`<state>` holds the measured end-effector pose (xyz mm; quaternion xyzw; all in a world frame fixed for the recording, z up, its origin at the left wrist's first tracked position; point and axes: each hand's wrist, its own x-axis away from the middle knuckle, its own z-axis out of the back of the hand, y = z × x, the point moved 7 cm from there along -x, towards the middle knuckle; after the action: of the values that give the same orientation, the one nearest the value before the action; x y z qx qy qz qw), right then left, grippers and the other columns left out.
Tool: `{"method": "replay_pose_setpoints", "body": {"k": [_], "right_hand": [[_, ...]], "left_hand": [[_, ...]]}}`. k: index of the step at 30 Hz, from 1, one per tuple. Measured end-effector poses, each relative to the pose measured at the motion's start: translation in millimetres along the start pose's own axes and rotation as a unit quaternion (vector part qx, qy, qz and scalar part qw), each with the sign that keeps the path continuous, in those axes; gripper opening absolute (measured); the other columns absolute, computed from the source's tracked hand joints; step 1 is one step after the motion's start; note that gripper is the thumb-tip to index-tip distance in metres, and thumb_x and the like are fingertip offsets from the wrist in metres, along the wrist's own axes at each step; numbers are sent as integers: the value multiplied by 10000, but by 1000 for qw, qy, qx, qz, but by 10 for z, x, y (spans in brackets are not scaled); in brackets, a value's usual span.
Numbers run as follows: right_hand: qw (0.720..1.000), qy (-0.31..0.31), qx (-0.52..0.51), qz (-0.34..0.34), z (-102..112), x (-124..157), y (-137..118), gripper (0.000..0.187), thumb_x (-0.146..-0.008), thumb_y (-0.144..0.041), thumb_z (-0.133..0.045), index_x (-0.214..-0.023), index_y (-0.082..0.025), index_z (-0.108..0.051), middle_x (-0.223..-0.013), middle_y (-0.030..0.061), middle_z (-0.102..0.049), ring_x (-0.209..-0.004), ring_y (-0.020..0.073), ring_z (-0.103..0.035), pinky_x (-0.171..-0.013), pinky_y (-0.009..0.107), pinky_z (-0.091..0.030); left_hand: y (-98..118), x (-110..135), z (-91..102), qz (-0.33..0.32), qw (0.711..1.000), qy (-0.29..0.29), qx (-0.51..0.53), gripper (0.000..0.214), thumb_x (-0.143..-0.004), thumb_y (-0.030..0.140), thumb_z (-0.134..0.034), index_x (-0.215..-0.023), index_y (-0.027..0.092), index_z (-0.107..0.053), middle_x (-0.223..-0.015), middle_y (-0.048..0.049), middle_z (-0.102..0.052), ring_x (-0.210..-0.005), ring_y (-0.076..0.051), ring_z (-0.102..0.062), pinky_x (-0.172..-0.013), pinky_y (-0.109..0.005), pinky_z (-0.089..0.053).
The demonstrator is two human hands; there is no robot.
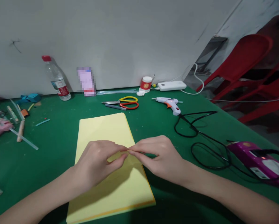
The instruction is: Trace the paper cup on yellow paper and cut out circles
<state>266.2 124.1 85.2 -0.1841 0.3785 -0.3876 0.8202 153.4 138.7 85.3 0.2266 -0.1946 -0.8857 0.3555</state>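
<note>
My left hand [99, 157] and my right hand [158, 152] meet fingertip to fingertip above a stack of yellow paper [102, 130]. Between them runs a thin yellowish strip [129, 151], pinched by both hands; its exact kind is too small to make out. The fingertips hide most of it. Below, the paper lies flat on a green tabletop, its right edge passing under my right hand. Beyond the paper's far edge lie scissors [127, 103] with one yellow and one red handle, beside a grey stick-like piece [115, 107].
A white glue gun [168, 103] lies at the back right, its black cord looping toward a purple power strip [260, 158]. Along the wall stand a water bottle [57, 79] and a red paper cup [146, 84]. A pink glue gun [1, 128] and scraps lie left.
</note>
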Motion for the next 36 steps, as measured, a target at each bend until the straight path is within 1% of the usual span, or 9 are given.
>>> {"method": "replay_pose_setpoints", "body": {"k": [8, 12, 17, 19, 23, 25, 28, 31, 36], "right_hand": [[996, 31, 64, 50, 154, -9, -85, 225, -841, -123, -478, -787, -145, -696, -668, 41, -701, -571, 135, -626, -537, 233, -438], [995, 60, 76, 7, 385, -61, -6, 203, -828, -124, -501, -764, -169, -688, -711, 33, -708, -628, 149, -648, -567, 237, -470], [988, 116, 89, -45, 696, -140, 198, 158, -797, -182, -548, -713, -215, -679, -713, 10, -711, -644, 179, -653, -562, 263, -486], [987, 131, 64, -74, 754, -168, 295, 129, -773, -197, -575, -688, -217, -670, -699, 4, -708, -639, 175, -649, -551, 251, -484], [988, 29, -38, -147, 487, -191, 429, 129, -774, -231, -579, -682, -194, -661, -699, 1, -696, -639, 149, -622, -549, 217, -468], [983, -14, -80, -166, 304, -169, 420, 140, -789, -245, -569, -711, -179, -663, -729, 1, -691, -660, 138, -602, -580, 208, -460], [977, -33, -109, -178, 153, -134, 371, 234, -834, -304, -507, -720, -162, -653, -684, -2, -655, -606, 117, -553, -513, 195, -411], [981, -15, -99, -165, 192, -128, 303, 380, -895, -342, -370, -685, -149, -621, -632, 5, -608, -544, 105, -514, -447, 198, -354], [996, 25, -57, -56, 408, -126, 84, 163, -848, -241, -481, -807, -170, -621, -605, -13, -626, -526, 103, -550, -475, 182, -418]], "left_hand": [[-164, -40, 86, 90, 994, -28, 46, 157, -785, 208, -535, -777, 190, -690, -730, 29, -714, -625, -119, -643, -508, -155, -431], [-282, -75, 227, 115, 993, -4, 41, 155, -781, 218, -542, -751, 174, -687, -740, 28, -711, -641, -117, -632, -558, -162, -435], [-607, -112, 312, 183, 981, 5, 66, 141, -740, 255, -590, -702, 148, -674, -753, -28, -703, -669, -161, -619, -652, -235, -441], [-664, -146, 302, 192, 976, 4, 102, 222, -788, 324, -542, -776, 134, -657, -797, -54, -697, -716, -175, -625, -660, -248, -455], [-514, -177, 109, 171, 963, -49, 200, 373, -883, 425, -360, -1009, 153, -584, -933, -54, -661, -824, -159, -608, -687, -241, -472], [-383, -129, -82, 163, 951, -122, 231, 346, -848, 450, -438, -865, 149, -608, -752, -6, -619, -659, -118, -552, -563, -196, -421], [-282, -24, -307, 175, 926, -191, 276, 392, -806, 455, -513, -580, 135, -504, -493, 68, -351, -443, -52, -291, -403, -179, -218], [-289, -1, -349, 179, 915, -164, 322, 372, -838, 447, -463, -640, 139, -521, -543, 52, -410, -477, -62, -350, -435, -177, -265], [-363, -36, -214, 160, 919, -54, 356, 351, -844, 459, -450, -726, 154, -575, -700, 0, -580, -618, -114, -516, -538, -199, -395]]}}
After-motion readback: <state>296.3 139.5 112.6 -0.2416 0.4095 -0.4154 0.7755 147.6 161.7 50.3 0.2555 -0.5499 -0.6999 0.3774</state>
